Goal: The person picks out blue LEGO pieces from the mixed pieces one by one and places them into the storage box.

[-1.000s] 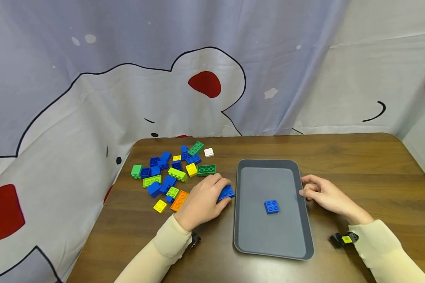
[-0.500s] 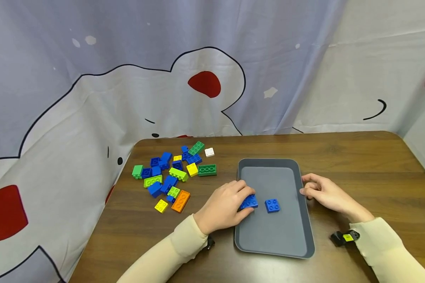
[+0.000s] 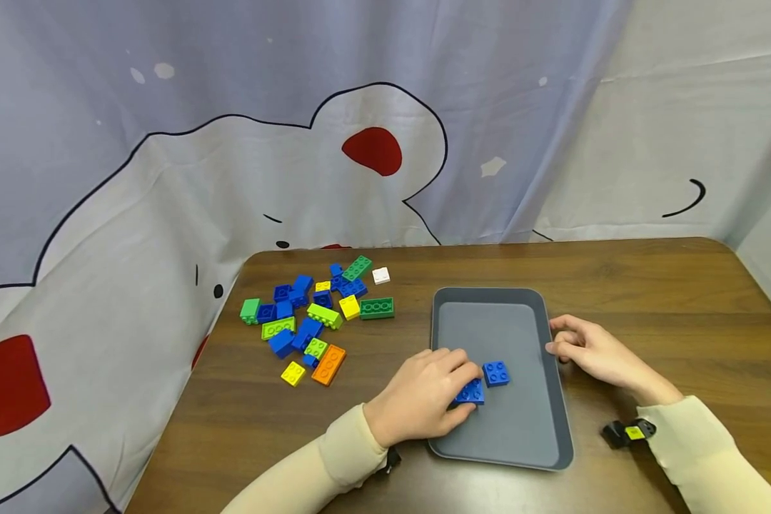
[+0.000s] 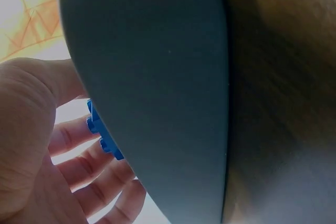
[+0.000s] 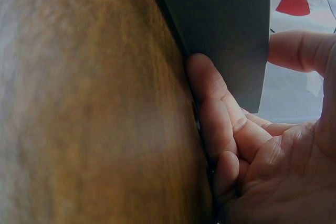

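My left hand (image 3: 427, 396) reaches over the left rim of a grey tray (image 3: 469, 321) and grips a blue toy building brick (image 3: 470, 392) between thumb and fingers. In the left wrist view, the tray's outer wall (image 4: 157, 77) hides most of that brick (image 4: 103, 132). A square blue brick (image 3: 496, 373) lies in the tray, studs up, just right of the held one. At the tray's right rim is my right hand (image 3: 594, 353). In the right wrist view its thumb (image 5: 296, 51) meets the rim, while curled fingers (image 5: 215, 114) lie against the outer wall.
Loose bricks in blue, green and yellow lie on the wooden table (image 3: 649, 285) at left, with an orange brick (image 3: 329, 365) nearest the left forearm. A white brick (image 3: 381, 275) and a dark green brick (image 3: 377, 308) lie toward the tray. A printed curtain (image 3: 231, 185) hangs behind.
My left hand has carried the blue brick rightward from the table, over the tray's left rim and toward me, beside the square blue brick. The right hand has stayed at the right rim.
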A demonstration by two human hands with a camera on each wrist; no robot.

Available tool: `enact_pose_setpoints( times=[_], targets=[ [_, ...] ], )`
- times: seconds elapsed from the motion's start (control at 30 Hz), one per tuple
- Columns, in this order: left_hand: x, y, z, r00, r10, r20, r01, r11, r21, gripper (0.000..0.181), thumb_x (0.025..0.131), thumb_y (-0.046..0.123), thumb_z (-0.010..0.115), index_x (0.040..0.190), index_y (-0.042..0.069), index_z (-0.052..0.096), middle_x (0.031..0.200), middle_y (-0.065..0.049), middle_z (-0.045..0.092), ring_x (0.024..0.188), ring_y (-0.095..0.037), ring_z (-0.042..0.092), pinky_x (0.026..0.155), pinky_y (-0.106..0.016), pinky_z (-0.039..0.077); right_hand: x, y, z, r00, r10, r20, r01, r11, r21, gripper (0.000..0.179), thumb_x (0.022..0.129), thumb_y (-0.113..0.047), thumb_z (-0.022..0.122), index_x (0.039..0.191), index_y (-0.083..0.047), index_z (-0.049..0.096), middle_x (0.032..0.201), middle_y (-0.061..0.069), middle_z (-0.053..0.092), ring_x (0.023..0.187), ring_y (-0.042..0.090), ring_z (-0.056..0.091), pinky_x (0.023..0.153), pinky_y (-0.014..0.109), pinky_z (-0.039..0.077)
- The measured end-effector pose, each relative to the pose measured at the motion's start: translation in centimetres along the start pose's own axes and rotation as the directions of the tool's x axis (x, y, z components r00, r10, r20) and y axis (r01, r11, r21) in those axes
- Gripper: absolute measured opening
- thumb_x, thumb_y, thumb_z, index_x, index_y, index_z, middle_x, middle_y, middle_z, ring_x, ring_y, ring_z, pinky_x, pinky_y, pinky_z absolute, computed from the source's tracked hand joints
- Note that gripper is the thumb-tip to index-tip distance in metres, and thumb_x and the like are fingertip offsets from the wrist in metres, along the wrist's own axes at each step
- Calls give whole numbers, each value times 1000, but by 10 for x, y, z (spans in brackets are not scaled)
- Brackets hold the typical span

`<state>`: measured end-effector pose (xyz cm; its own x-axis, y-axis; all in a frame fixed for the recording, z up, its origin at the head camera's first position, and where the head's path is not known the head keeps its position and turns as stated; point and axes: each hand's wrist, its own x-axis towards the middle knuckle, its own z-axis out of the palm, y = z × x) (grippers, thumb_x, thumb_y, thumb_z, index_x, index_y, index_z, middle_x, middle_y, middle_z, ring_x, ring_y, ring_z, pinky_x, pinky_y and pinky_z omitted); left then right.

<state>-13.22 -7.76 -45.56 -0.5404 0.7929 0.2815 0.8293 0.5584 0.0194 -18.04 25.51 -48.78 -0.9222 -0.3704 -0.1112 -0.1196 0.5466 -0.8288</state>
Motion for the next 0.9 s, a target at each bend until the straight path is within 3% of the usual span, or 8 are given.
enact_pose_setpoints(
  times=[0.27,0.47,0.67,0.9],
  targets=[
    [1,3,-1,1000,-4,17,5,1000,-13,42,91,47,75,123,21,66,107,8,60,86,-7,54,79,-24,53,1,-1,-1,1000,-3,3,3,1000,-24,50,102,-19,62,141,9,47,76,-1,60,68,9,53,66,25,38],
    [0,-3,-5,996,-63,56,64,998,-21,67,90,62,71,141,20,60,131,3,60,109,-13,59,88,-29,53,0,0,1,1000,3,1,-3,1000,-20,50,102,-18,63,141,9,47,76,0,61,67,9,53,64,25,38],
    [0,-29,-14,981,-192,30,191,981,27,65,93,60,68,142,18,59,136,0,60,113,-16,61,95,-35,55,0,0,1,1000,-4,1,4,1000,-9,49,101,-18,63,139,9,47,75,-1,59,68,8,53,64,25,38],
    [-2,-68,-16,939,-339,55,337,941,34,63,94,55,69,141,15,60,136,-5,62,115,-22,62,98,-39,55,0,0,1,1000,-11,-4,11,1000,-6,49,101,-18,63,139,9,48,74,-1,60,67,8,54,65,24,39]
  ],
)
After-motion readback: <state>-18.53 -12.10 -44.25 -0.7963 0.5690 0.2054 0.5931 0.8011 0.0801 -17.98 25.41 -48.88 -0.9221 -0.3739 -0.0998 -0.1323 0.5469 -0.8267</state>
